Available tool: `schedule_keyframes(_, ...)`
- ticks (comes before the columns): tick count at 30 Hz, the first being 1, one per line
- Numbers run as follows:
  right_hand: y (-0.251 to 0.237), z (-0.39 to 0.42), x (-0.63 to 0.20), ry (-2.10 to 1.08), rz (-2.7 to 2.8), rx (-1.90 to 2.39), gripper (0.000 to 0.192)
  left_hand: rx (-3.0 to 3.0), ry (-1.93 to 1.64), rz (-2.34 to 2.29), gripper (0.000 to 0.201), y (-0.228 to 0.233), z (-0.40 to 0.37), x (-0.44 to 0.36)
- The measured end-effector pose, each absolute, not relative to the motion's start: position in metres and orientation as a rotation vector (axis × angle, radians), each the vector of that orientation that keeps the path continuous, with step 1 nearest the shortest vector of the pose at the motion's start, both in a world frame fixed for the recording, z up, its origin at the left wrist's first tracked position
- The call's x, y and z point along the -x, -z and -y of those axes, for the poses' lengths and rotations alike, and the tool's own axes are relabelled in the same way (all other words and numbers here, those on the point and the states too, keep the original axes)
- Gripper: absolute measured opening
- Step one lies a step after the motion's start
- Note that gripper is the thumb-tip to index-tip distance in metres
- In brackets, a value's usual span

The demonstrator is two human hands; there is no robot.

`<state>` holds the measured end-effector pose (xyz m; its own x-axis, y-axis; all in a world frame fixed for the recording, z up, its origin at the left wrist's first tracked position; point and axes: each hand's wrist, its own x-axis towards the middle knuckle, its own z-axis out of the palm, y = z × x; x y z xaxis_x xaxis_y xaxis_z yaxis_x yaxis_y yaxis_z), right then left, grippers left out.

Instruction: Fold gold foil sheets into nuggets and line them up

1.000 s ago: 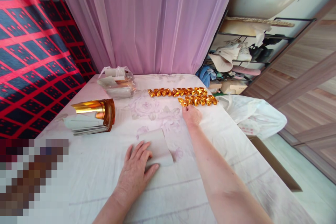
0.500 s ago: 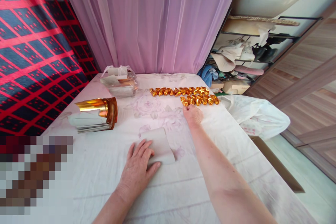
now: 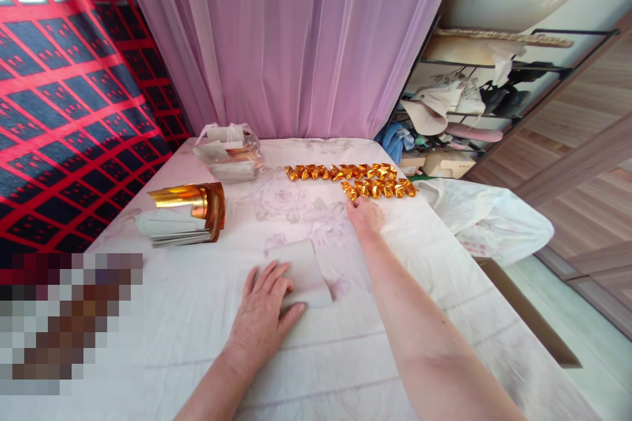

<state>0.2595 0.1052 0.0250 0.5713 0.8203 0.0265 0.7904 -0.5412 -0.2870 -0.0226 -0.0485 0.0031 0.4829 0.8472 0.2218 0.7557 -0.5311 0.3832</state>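
My left hand [image 3: 264,306] lies with its fingers spread on a pale grey sheet of paper [image 3: 309,273], pressing it against the tablecloth. Farther off, my right hand [image 3: 366,216] is closed at the left end of the nearer row of shiny gold folded-paper pieces [image 3: 378,189]. Its fingertips meet the end piece [image 3: 350,191] and hide part of it. Behind this row runs a longer row of the same gold pieces [image 3: 340,172].
A fanned stack of gold and grey sheets [image 3: 212,210] lies on the left of the table. Behind it sits a clear plastic bag [image 3: 230,154] of sheets. A white plastic bag [image 3: 498,217] and a cardboard box [image 3: 528,309] are beyond the table's right edge, below a shelf rack [image 3: 533,66].
The view has shifted slightly, so everything appears a little farther right. Both hands keep their places, the left on the sheet and the right at the end gold piece.
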Motion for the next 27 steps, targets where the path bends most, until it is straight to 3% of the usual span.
schedule_keyframes(27,-0.0244,-0.1106,-0.2618,-0.176,1.372,2.552,0.038,-2.488,-0.625,-1.363,0.014,-0.0042,0.0485,0.0219)
